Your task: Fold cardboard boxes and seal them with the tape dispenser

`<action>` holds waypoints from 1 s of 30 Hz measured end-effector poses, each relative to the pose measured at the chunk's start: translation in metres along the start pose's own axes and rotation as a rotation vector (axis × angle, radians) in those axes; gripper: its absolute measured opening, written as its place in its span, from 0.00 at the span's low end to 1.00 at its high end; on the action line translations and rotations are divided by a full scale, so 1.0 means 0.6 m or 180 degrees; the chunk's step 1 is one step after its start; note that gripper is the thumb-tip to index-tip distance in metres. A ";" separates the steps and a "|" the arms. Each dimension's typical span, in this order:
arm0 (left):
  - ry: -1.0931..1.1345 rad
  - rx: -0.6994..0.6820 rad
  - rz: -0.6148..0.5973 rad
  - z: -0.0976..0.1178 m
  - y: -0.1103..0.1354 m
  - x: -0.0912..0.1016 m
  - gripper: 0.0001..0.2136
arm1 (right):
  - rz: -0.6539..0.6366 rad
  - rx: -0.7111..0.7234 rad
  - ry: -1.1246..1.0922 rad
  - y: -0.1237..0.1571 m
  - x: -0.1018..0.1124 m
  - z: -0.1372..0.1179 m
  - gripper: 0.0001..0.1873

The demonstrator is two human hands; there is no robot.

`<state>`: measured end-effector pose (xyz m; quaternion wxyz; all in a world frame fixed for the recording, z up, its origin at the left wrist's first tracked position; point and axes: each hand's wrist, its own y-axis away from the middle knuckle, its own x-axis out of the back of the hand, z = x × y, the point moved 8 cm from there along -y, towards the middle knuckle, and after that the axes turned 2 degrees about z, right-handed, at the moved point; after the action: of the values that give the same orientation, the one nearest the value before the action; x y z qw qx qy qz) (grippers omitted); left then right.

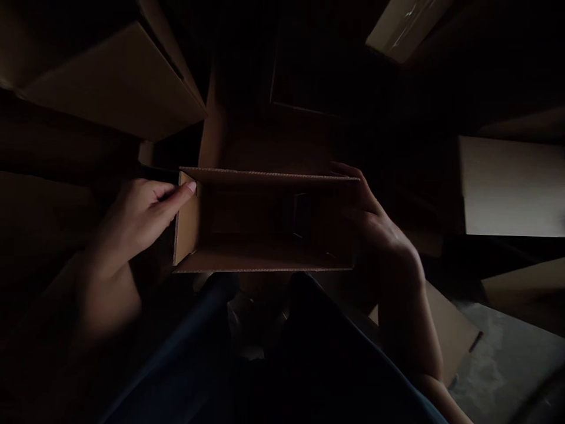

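An open cardboard box (pixel 265 259) sits in front of me, seen from above in dim light, its inside dark. My left hand (pixel 141 215) grips the box's left end, thumb pressed on the top corner of the short wall. My right hand (pixel 375 224) holds the right end, fingers curled over the far right corner. A small dark shape (pixel 301 215) shows inside the box; I cannot make out what it is.
Several cardboard boxes surround me: a large one (pixel 119 82) at the upper left, a pale one (pixel 512 185) at the right, another (pixel 406 23) at the top right. My dark-trousered legs (pixel 282 353) are below the box. Grey floor (pixel 507 365) shows at lower right.
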<state>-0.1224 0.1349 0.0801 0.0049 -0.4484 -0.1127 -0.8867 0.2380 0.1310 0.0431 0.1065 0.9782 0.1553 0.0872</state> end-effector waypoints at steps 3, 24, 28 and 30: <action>0.0164 0.0142 -0.0030 0.009 -0.014 -0.022 0.25 | -0.0138 0.0099 0.0084 -0.003 0.013 -0.003 0.40; 0.1349 -0.2982 0.0965 0.116 0.026 -0.061 0.07 | 0.0670 -0.0107 0.0116 -0.027 0.050 0.038 0.37; 0.1587 -0.3461 0.0538 0.125 0.048 -0.076 0.07 | 0.0532 0.0107 0.0268 -0.028 0.038 0.032 0.36; 0.1285 -0.3558 0.0399 0.131 0.057 -0.083 0.11 | 0.0440 0.0210 0.0421 -0.029 0.032 0.032 0.37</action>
<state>-0.0263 0.1132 0.0923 -0.1582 -0.2115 0.4008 -0.8773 0.2551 0.1501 0.0233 0.0574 0.9817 0.0968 0.1536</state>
